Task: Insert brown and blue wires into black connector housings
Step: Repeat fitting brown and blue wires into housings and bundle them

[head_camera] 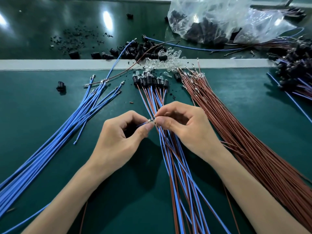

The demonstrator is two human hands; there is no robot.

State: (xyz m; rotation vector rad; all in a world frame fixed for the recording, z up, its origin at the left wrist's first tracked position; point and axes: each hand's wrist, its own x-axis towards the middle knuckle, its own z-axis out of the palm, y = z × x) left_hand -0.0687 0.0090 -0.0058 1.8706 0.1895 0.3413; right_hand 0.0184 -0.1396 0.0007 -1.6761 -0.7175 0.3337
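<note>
Left hand (118,137) pinching a thin blue wire (141,124) near its silver terminal, right hand (185,127) pinching that terminal's tip, both hovering centre over assembled blue-and-brown leads (170,159), crumpled clear plastic bag (211,12) lying far right, holding loose black connector housings (202,33).

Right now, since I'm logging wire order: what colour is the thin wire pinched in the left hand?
Blue; the thin wire in the left hand, head view.
</note>
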